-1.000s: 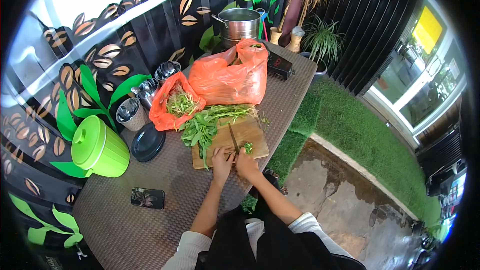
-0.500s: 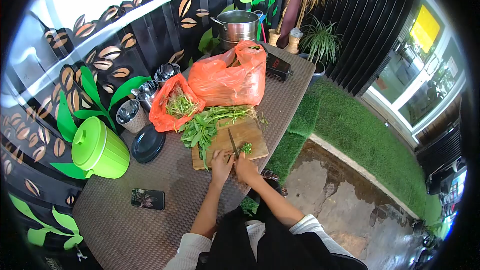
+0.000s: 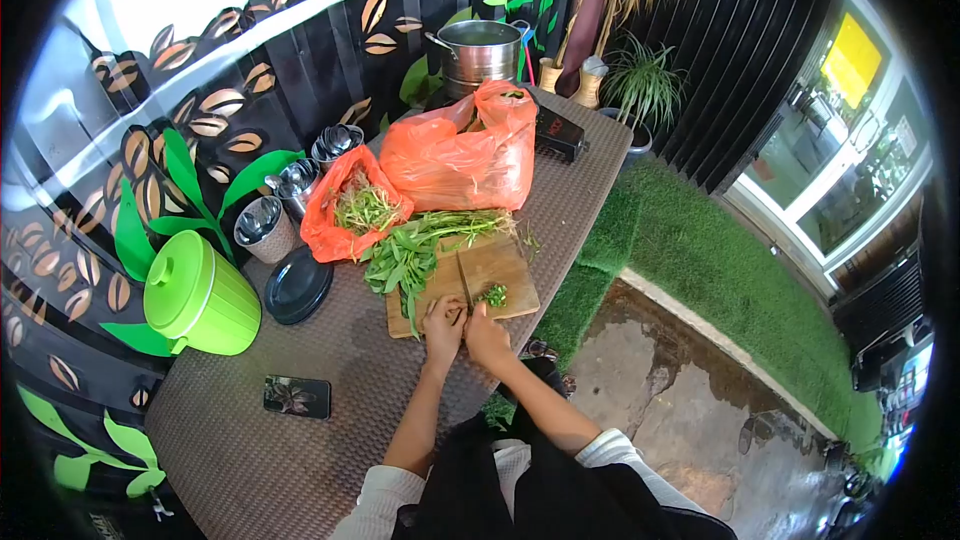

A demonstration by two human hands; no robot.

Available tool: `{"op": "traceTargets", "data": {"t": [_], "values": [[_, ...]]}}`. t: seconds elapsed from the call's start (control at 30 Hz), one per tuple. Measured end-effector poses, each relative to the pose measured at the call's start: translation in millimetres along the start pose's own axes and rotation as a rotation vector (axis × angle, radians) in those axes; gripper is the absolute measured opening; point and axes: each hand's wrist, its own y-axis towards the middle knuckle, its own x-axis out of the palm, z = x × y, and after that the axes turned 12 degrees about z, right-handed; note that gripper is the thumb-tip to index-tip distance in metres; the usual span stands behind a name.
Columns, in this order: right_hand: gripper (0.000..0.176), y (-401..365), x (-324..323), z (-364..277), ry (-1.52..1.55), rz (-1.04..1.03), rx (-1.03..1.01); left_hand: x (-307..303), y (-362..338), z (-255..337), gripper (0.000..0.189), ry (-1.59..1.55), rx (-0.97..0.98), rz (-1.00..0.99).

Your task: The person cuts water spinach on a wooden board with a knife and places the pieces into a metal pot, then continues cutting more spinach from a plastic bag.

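A wooden cutting board (image 3: pixel 506 265) lies near the table's right edge. My right hand (image 3: pixel 487 336) grips a knife (image 3: pixel 463 276), its blade pointing away from me across the board. Close beside it, my left hand (image 3: pixel 443 328) is closed at the board's near edge, its fingers curled around something small that they hide. To the right of the blade rests a small heap of chopped greens (image 3: pixel 494 295). A bunch of leafy green stems (image 3: pixel 405 258) lies over the board's far left part.
Behind the board stand a large orange plastic bag (image 3: pixel 460 160) and a smaller orange bag (image 3: pixel 315 225) holding stems. Leftward are dark plates (image 3: pixel 298 286), cutlery holders (image 3: pixel 264 230), a green lidded jug (image 3: pixel 205 300) and a phone (image 3: pixel 297 397). A steel pot (image 3: pixel 480 57) is at the back.
The knife blade has swung slightly left, closer to my left fingers. Both hands stay at nearly the same place, and the view has shifted a little.
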Motion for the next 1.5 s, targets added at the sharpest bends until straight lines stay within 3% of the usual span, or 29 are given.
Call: {"op": "traceTargets", "data": {"t": [0.1, 0.17, 0.23, 0.3, 0.4, 0.5, 0.7, 0.77, 0.8, 1.17, 1.33, 1.5], "values": [[0.031, 18, -24, -4, 0.004, -0.112, -0.04, 2, 1, -5, 0.024, -0.032, 0.003, -0.002], [0.032, 12, -17, 0, -0.021, -0.061, -0.064, 6, 2, -13, 0.025, -0.043, 0.015, 0.015], [0.032, 4, -6, 4, -0.051, -0.008, -0.084, 9, 4, -17, 0.022, -0.124, -0.129, 0.034], [0.032, -3, 5, 0, -0.068, 0.017, 0.011, 3, 10, -15, 0.021, -0.128, -0.177, 0.013], [0.028, 12, -3, 2, -0.057, 0.012, -0.054, -2, 10, -5, 0.017, -0.108, -0.224, 0.009], [0.027, 25, -19, 8, -0.031, -0.112, -0.124, -1, 8, -5, 0.017, -0.089, -0.127, 0.022], [0.03, 5, -8, 9, -0.12, 0.002, -0.108, 0, 11, -3, 0.014, 0.123, 0.183, 0.095], [0.029, 3, -10, 9, -0.12, -0.017, -0.099, -1, 13, 1, 0.013, -0.039, -0.172, 0.046], [0.029, 2, -9, 10, -0.119, -0.034, -0.092, 0, 12, 0, 0.013, -0.038, -0.173, 0.045], [0.028, 10, -11, 20, -0.139, 0.004, -0.148, 1, 12, 1, 0.01, 0.159, 0.184, 0.009], [0.028, 27, -35, 35, -0.136, -0.104, -0.254, 0, 8, 1, 0.009, 0.036, 0.228, -0.052], [0.027, 0, -31, 27, -0.184, 0.023, -0.271, 2, 10, -6, 0.013, -0.019, 0.196, -0.031]]}}
